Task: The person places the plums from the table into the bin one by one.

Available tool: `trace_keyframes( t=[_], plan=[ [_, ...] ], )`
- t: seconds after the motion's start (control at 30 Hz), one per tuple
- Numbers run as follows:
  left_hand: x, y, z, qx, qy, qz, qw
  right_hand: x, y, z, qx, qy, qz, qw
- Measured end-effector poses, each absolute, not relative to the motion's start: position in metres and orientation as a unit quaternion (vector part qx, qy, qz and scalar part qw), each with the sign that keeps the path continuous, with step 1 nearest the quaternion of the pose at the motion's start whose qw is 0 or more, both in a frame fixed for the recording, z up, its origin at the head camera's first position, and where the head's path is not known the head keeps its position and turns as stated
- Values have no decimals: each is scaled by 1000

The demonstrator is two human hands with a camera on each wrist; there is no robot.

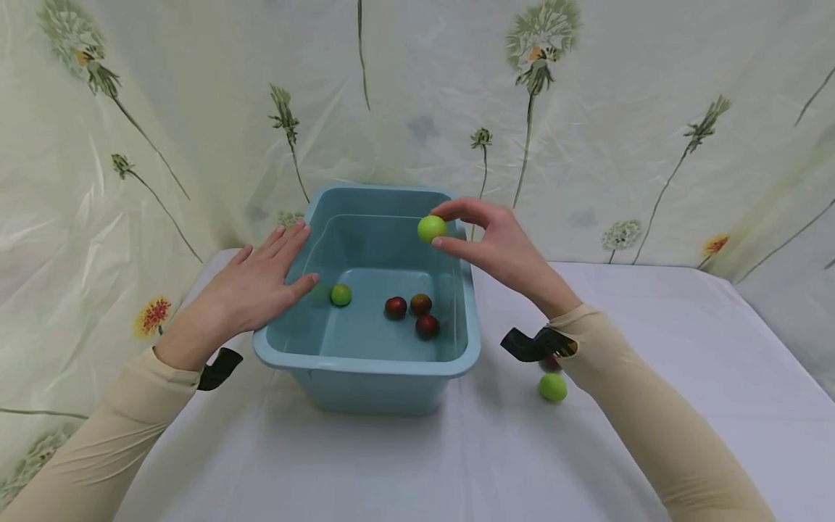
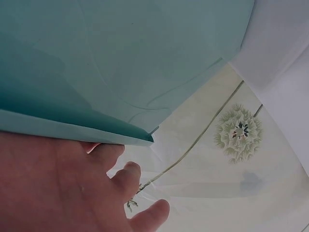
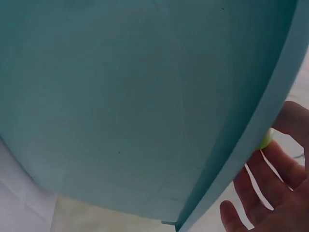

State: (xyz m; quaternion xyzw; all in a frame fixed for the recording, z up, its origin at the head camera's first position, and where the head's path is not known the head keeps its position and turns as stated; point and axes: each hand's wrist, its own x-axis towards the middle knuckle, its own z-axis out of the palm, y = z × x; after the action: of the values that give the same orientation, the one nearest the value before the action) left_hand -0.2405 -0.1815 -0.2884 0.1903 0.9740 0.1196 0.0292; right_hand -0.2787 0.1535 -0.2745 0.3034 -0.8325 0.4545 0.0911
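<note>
Between thumb and fingertips my right hand [image 1: 492, 243] pinches a small round green fruit [image 1: 432, 228], above the right rim of a blue plastic basin [image 1: 385, 391]. In the right wrist view the basin's outer wall [image 3: 116, 111] hides most of that fruit. My left hand [image 1: 257, 283] rests on the basin's left rim with its fingers straight, holding nothing. Inside the basin lie another green fruit [image 1: 341, 294] at the left and three dark red fruits [image 1: 395, 307] toward the right.
On the white-covered table [image 1: 652, 348], right of the basin, sit a green fruit [image 1: 553, 387] and a dark red fruit [image 1: 550, 364], partly hidden by the right wrist's black strap [image 1: 531, 344]. A dandelion-patterned sheet [image 1: 417, 94] hangs close behind the basin.
</note>
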Motion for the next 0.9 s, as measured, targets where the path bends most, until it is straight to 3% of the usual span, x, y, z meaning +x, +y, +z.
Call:
trace_keyframes(
  t=[0.53, 0.9],
  plan=[
    [-242, -181, -289, 183, 975, 122, 31, -297, 138, -288, 331, -866, 374, 33],
    [-242, -182, -288, 185, 974, 124, 37, -292, 144, -287, 327, -864, 381, 37]
  ],
)
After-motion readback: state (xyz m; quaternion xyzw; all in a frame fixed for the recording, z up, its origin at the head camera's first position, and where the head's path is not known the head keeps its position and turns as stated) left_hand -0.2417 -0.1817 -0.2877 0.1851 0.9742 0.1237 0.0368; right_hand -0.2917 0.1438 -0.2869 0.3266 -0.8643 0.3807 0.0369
